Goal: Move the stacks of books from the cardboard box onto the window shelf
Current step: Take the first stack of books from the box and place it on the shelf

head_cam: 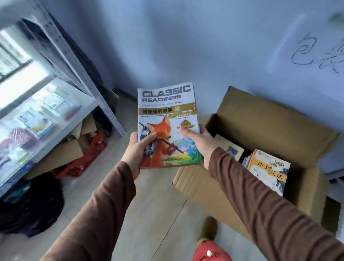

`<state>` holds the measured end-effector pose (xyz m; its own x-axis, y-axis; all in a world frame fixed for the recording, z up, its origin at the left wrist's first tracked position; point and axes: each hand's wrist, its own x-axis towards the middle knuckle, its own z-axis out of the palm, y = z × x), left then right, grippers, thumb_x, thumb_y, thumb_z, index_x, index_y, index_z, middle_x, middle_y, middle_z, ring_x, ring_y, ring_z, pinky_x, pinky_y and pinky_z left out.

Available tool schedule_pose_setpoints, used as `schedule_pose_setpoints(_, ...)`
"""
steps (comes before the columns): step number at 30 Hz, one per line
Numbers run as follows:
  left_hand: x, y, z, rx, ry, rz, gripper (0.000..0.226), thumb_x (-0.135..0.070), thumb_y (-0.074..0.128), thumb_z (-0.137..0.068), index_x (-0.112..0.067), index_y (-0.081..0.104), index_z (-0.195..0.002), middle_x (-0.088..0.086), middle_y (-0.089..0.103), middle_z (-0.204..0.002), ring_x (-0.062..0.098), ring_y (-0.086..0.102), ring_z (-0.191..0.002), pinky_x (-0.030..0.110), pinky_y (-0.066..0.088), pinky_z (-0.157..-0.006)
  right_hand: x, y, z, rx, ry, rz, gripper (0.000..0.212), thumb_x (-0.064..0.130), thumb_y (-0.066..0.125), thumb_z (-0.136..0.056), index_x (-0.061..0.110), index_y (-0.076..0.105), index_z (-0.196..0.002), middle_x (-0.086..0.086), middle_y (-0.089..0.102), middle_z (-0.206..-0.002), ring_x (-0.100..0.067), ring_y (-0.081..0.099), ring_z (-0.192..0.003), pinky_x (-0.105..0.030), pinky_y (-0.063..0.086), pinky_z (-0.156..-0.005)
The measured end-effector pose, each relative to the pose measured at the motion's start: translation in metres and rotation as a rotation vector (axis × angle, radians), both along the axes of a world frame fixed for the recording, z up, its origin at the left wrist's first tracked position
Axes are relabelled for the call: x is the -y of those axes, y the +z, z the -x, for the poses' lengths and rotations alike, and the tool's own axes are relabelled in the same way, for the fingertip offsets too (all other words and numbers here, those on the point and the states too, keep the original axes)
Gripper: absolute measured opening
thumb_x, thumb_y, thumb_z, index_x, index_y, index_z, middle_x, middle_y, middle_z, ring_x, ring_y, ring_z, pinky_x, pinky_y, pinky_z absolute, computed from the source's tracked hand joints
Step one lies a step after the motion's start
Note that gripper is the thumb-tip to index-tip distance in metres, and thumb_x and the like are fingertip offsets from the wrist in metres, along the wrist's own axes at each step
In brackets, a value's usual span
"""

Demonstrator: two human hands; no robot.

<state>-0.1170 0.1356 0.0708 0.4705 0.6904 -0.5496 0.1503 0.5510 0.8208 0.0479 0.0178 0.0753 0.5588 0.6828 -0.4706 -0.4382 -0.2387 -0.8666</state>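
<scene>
Both hands hold a stack of books [166,108] in mid-air at the centre; its top cover shows an orange fox and the words "Classic Readings". My left hand [140,151] grips the stack's lower left edge, thumb on the cover. My right hand [199,140] grips the lower right edge. The open cardboard box [270,126] stands on the floor at the right, with more books [269,169] inside. The window shelf [36,129], a grey metal rack, is at the left with blurred books lying on it.
Under the shelf lie flattened cardboard [65,154], a red crate [86,158] and a black bag [28,205]. A box flap [194,184] lies flat on the wooden floor. A white sheet with handwriting [324,54] hangs on the blue wall. My foot [206,229] is below.
</scene>
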Motion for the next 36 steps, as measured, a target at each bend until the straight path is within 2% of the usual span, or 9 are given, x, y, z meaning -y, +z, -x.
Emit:
schedule_pose_setpoints(3, -0.022, 0.028, 0.09, 0.06, 0.092, -0.043, 0.048, -0.025, 0.076, -0.088, -0.017, 0.05, -0.127, 0.011, 0.075, -0.116, 0.024, 0.077, -0.084, 0.047, 0.064, -0.075, -0.037, 0.028, 0.078, 0.064, 0.096, -0.053, 0.06, 0.033, 0.084, -0.075, 0.012, 0.061, -0.126, -0.003, 0.074, -0.114, -0.014, 0.073, -0.1, -0.02, 0.055, -0.073)
schedule_pose_setpoints(6, -0.04, 0.054, 0.186, 0.098, 0.178, -0.057, 0.054, -0.03, 0.08, -0.083, -0.019, 0.051, -0.128, 0.012, 0.076, -0.112, 0.026, 0.078, -0.082, 0.046, 0.063, -0.07, -0.07, 0.052, 0.163, 0.103, 0.183, -0.087, 0.061, 0.038, 0.087, -0.071, 0.01, 0.067, -0.121, 0.001, 0.077, -0.104, -0.007, 0.076, -0.083, -0.014, 0.055, -0.06)
schedule_pose_setpoints(11, -0.061, 0.086, 0.333, 0.148, 0.33, -0.106, 0.065, -0.029, 0.081, -0.079, -0.019, 0.05, -0.135, 0.021, 0.073, -0.118, 0.036, 0.077, -0.086, 0.052, 0.061, -0.07, -0.125, 0.079, 0.299, 0.052, 0.339, -0.158, 0.064, 0.031, 0.088, -0.07, 0.012, 0.062, -0.124, -0.01, 0.075, -0.113, -0.03, 0.073, -0.101, -0.044, 0.059, -0.089)
schedule_pose_setpoints(15, -0.082, 0.103, 0.43, 0.144, 0.508, -0.145, 0.063, -0.029, 0.084, -0.076, -0.018, 0.05, -0.128, 0.022, 0.074, -0.115, 0.038, 0.077, -0.086, 0.058, 0.061, -0.071, -0.177, 0.099, 0.393, -0.002, 0.482, -0.22, 0.047, 0.019, 0.083, -0.077, 0.011, 0.064, -0.12, -0.008, 0.078, -0.105, -0.028, 0.074, -0.098, -0.038, 0.06, -0.086)
schedule_pose_setpoints(19, -0.116, 0.12, 0.515, 0.101, 0.647, -0.211, 0.058, -0.028, 0.081, -0.083, -0.014, 0.048, -0.129, 0.022, 0.073, -0.114, 0.031, 0.078, -0.076, 0.039, 0.061, -0.059, -0.238, 0.117, 0.478, 0.01, 0.638, -0.264, 0.043, 0.018, 0.081, -0.08, 0.013, 0.064, -0.119, -0.007, 0.077, -0.109, -0.023, 0.074, -0.098, -0.036, 0.06, -0.086)
schedule_pose_setpoints(22, -0.144, 0.135, 0.576, 0.059, 0.752, -0.239, 0.055, -0.028, 0.081, -0.083, -0.015, 0.049, -0.126, 0.021, 0.073, -0.112, 0.032, 0.078, -0.078, 0.041, 0.062, -0.061, -0.286, 0.129, 0.543, -0.002, 0.732, -0.298, 0.033, 0.013, 0.078, -0.082, 0.013, 0.064, -0.112, -0.005, 0.077, -0.101, -0.012, 0.076, -0.08, -0.024, 0.06, -0.066)
schedule_pose_setpoints(24, -0.158, 0.147, 0.618, 0.019, 0.823, -0.26, 0.054, -0.029, 0.082, -0.082, -0.015, 0.049, -0.123, 0.019, 0.074, -0.109, 0.029, 0.078, -0.074, 0.038, 0.061, -0.058, -0.314, 0.136, 0.586, -0.021, 0.794, -0.311, 0.035, 0.011, 0.076, -0.084, 0.009, 0.062, -0.116, -0.004, 0.076, -0.098, -0.01, 0.075, -0.074, -0.021, 0.059, -0.061)
schedule_pose_setpoints(30, -0.186, 0.173, 0.747, 0.013, 0.987, -0.348, 0.056, -0.029, 0.081, -0.083, -0.016, 0.05, -0.128, 0.019, 0.076, -0.111, 0.03, 0.078, -0.081, 0.041, 0.062, -0.06, -0.375, 0.163, 0.726, -0.082, 1.008, -0.377, 0.05, 0.02, 0.077, -0.083, 0.01, 0.056, -0.127, -0.011, 0.074, -0.114, -0.03, 0.073, -0.102, -0.041, 0.059, -0.088)
schedule_pose_setpoints(36, -0.204, 0.186, 0.883, 0.019, 1.048, -0.411, 0.048, -0.03, 0.082, -0.082, -0.023, 0.051, -0.119, 0.014, 0.077, -0.107, 0.031, 0.078, -0.082, 0.041, 0.062, -0.061, -0.408, 0.178, 0.864, -0.122, 1.08, -0.43, 0.046, 0.016, 0.076, -0.085, 0.008, 0.055, -0.126, -0.016, 0.073, -0.115, -0.026, 0.074, -0.091, -0.036, 0.062, -0.079)
